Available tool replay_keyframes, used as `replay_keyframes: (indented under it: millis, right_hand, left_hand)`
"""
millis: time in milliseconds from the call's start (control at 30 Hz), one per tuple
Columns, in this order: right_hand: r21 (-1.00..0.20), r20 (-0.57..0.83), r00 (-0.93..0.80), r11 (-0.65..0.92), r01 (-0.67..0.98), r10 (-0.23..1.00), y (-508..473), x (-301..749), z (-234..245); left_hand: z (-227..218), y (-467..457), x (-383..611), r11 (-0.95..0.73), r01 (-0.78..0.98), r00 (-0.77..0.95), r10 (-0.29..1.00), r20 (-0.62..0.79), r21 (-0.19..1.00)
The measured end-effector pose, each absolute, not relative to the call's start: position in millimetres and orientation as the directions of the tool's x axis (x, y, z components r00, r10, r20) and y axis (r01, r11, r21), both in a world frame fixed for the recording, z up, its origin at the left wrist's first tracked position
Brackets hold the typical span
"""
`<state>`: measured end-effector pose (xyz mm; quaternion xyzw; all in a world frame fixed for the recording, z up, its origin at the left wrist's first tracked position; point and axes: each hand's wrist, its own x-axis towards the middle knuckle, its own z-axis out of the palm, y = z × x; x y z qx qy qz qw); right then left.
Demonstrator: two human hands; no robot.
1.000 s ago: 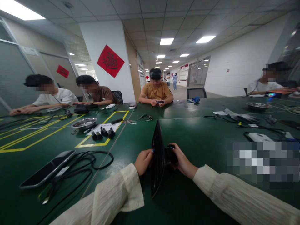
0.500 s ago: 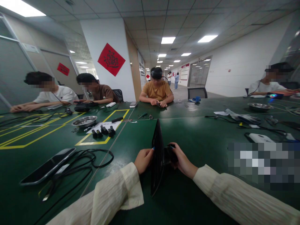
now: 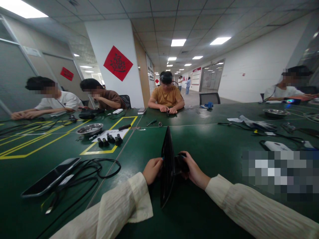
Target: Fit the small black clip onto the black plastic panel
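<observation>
A thin black panel (image 3: 167, 169) stands on edge in front of me, seen almost side-on, with a dark blocky part (image 3: 179, 163) on its right face. My left hand (image 3: 153, 170) is closed at the panel's left side, its thumb against the surface and its other fingers partly hidden. On the other side, my right hand (image 3: 195, 171) curls its fingers round the dark blocky part. Too little detail shows to tell what kind of device this is.
To the left lie a phone-like slab (image 3: 51, 177) and a coiled black cable (image 3: 96, 166). Farther off are black cylindrical parts (image 3: 109, 140), a metal bowl (image 3: 90, 129) and a screwdriver (image 3: 151, 122). A white device (image 3: 276, 146) lies right. Several people sit around the green table (image 3: 211, 139).
My hands and the black panel look practically unchanged. The person in brown at the left has raised a hand towards the face. The person opposite has shifted their hands slightly.
</observation>
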<state>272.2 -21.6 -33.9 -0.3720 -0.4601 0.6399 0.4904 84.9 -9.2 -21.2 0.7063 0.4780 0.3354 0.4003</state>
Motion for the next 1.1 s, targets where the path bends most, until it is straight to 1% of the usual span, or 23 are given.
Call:
replay_keyframes:
  millis: [167,333,500,633,833,967,1100]
  right_hand:
    - [-0.953,-0.019,-0.256,-0.095,-0.288,0.967,-20.0,272.9,-36.6]
    - [-0.953,-0.005,-0.257,-0.082,-0.292,0.966,-16.7,273.3,-43.1]
    - [-0.949,-0.003,-0.258,-0.084,-0.304,0.966,-17.4,272.8,-41.6]
    - [-0.952,-0.004,-0.239,-0.077,-0.297,0.971,-18.3,272.3,-39.1]
    - [-0.952,-0.003,-0.236,-0.075,-0.297,0.972,-16.7,271.9,-42.0]
    - [-0.950,0.005,-0.249,-0.073,-0.304,0.969,-17.1,272.5,-42.7]
    - [-0.950,-0.009,-0.255,-0.088,-0.299,0.967,-18.0,272.7,-41.4]
  left_hand:
    - [-21.7,-9.5,85.0,-0.182,0.382,0.288,0.955,0.070,0.906]
    - [-19.2,-10.3,85.6,-0.223,0.396,0.289,0.951,0.109,0.891]
    - [-17.8,-10.8,85.7,-0.227,0.385,0.323,0.941,0.100,0.895]
    - [-17.1,-11.1,86.8,-0.200,0.386,0.290,0.953,0.087,0.901]
    - [-15.7,-11.0,85.7,-0.270,0.407,0.338,0.932,0.130,0.873]
    - [-18.6,-10.5,85.4,-0.206,0.387,0.300,0.950,0.088,0.899]
    - [-20.3,-9.7,85.0,-0.227,0.384,0.304,0.946,0.110,0.895]
